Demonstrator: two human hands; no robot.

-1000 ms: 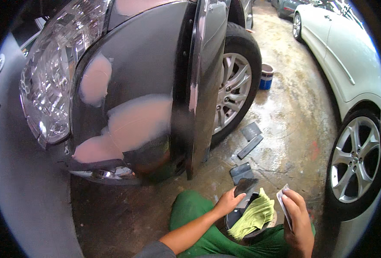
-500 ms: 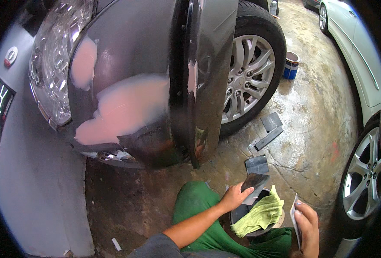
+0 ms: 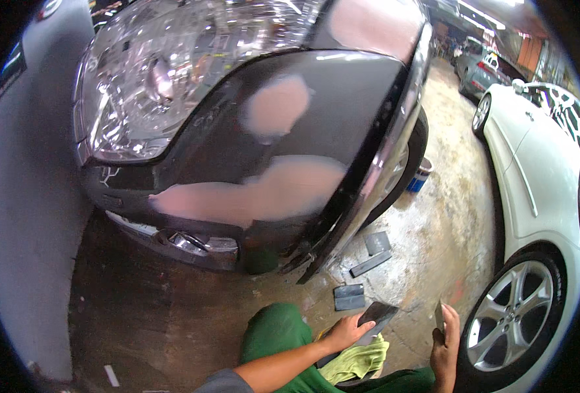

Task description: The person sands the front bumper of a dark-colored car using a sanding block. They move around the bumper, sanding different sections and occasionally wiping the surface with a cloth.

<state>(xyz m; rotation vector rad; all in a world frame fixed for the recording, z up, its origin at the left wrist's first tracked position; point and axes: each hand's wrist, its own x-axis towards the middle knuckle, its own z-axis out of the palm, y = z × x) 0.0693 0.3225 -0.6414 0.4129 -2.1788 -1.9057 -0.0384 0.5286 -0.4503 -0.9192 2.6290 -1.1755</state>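
Note:
My left hand (image 3: 346, 333) is closed on a dark, flat sheet that looks like sandpaper (image 3: 384, 317), held above the bucket area between my knees. A lime-green cloth (image 3: 356, 362) lies just below that hand. Off to the right, my right hand (image 3: 447, 337) is raised with its fingers round a thin, flat pad (image 3: 440, 317), seen almost edge-on. Neither hand touches the dark car bumper (image 3: 218, 141) in front of me. Pink filler patches (image 3: 280, 108) with pale edges mark its surface, including a long lower patch (image 3: 290, 190).
A clear headlight (image 3: 152, 92) sits left of the patches. On the wet concrete floor lie a dark folded sheet (image 3: 349, 297), a dark block (image 3: 371, 264) and a grey sheet (image 3: 377, 243). A blue can (image 3: 420, 177) stands by the tyre. A white car (image 3: 532, 164) flanks my right.
My view has tilted up and come nearer the bumper, which now looks larger. Both hands appear lower in the picture and keep hold of the same things.

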